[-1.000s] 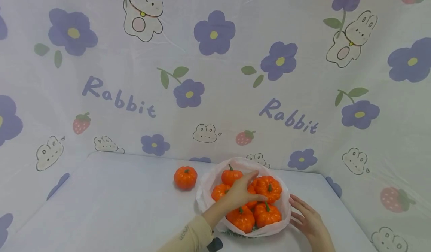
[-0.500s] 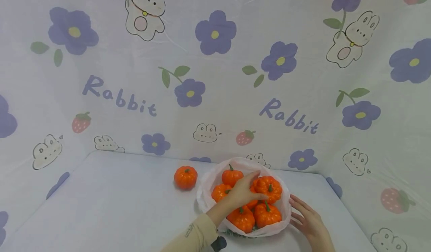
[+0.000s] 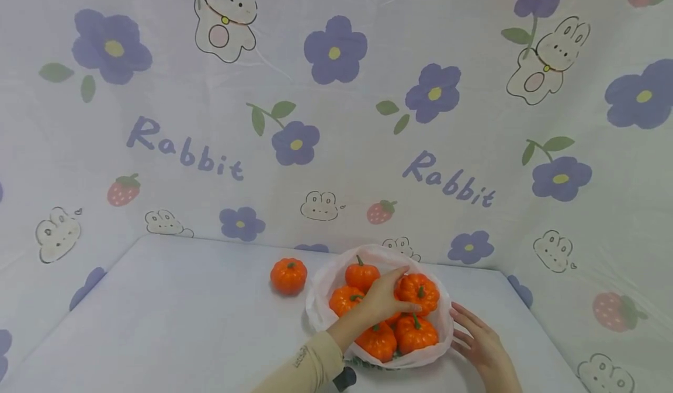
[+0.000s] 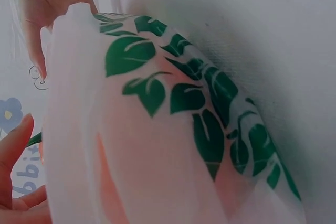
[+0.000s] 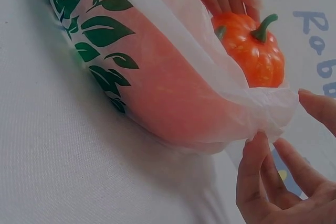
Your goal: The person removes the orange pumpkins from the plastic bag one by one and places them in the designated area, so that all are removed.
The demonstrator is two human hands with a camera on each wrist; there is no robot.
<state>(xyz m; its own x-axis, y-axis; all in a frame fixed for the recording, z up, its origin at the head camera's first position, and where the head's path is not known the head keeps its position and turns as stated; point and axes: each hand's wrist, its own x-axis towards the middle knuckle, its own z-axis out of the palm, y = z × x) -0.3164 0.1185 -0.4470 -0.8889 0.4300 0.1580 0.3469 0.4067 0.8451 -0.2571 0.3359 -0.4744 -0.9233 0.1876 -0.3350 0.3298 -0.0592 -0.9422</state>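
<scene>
A white translucent plastic bag (image 3: 324,313) with a green leaf print (image 4: 176,98) stands with its mouth spread wide. Several small orange pumpkins fill it, among them one at the front (image 3: 415,333) and one at the back left (image 3: 361,276). My left hand (image 3: 386,296) reaches over the bag's mouth, thumb and fingers round the pumpkin (image 3: 420,292) at its right side. Outside the bag, my right hand (image 3: 486,346) has its fingertips against the right rim, fingers fairly straight. The right wrist view shows these fingers (image 5: 254,158) touching the thin plastic edge.
One more orange pumpkin (image 3: 288,275) lies on the white table (image 3: 200,299), left of the bag. Behind the table hangs a white cloth (image 3: 363,142) printed with rabbits and purple flowers. A small dark object (image 3: 344,378) shows beneath the left sleeve.
The left forearm and hand have shifted slightly to the right over the bag. The right hand, the bag and the loose pumpkin have stayed in place.
</scene>
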